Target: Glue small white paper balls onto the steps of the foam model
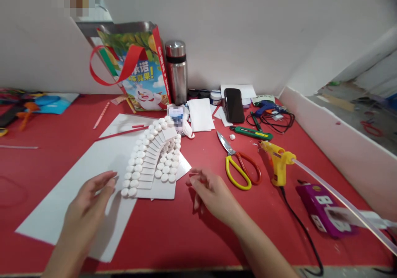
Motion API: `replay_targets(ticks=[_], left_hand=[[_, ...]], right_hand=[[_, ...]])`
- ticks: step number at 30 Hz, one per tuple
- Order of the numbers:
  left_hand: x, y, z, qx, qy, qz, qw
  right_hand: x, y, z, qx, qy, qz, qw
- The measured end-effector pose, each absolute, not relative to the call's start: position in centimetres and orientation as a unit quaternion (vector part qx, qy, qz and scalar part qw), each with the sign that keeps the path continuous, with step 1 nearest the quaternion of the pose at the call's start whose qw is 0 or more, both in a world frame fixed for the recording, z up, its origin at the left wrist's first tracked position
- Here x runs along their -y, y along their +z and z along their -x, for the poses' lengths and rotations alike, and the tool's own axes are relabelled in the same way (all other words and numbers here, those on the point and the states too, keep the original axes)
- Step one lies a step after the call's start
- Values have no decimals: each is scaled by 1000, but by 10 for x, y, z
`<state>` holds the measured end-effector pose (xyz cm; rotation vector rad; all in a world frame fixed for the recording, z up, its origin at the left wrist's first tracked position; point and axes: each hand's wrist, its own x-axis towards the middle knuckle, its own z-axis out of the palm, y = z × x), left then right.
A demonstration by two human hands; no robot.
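A white curved craft piece (148, 168) lies mid-table, with overlapping strips like steps along its arc. Small round white discs (134, 168) line its outer left edge, and more discs (167, 164) sit in rows on its right part. To the left of the piece, my left hand (88, 205) hovers over a large white sheet (74, 187), its fingers stretched and thumb apart, holding nothing. My right hand (211, 191) is just right of the piece above the red table (186, 236); its fingers are loosely bent and apart, with nothing visible in them.
Scissors (229, 146), a green utility knife (252, 133) and a yellow glue gun (277, 160) with its cord lie on the right. Beyond the gun is a purple box (322, 212). A gift bag (142, 71), steel thermos (177, 73) and phone (234, 105) stand at the back.
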<state>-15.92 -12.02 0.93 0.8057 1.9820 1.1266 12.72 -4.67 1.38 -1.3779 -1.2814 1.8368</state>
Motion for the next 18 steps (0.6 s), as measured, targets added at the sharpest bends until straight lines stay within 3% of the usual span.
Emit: replay_targets(ticks=[7,18], left_hand=[[92,21,174,-748,397,-322,423],[90,25,162,-664,408,-240,580]], right_hand=[[64,11,-125,376,761,453,272],[64,12,-134,347,763,450,309]])
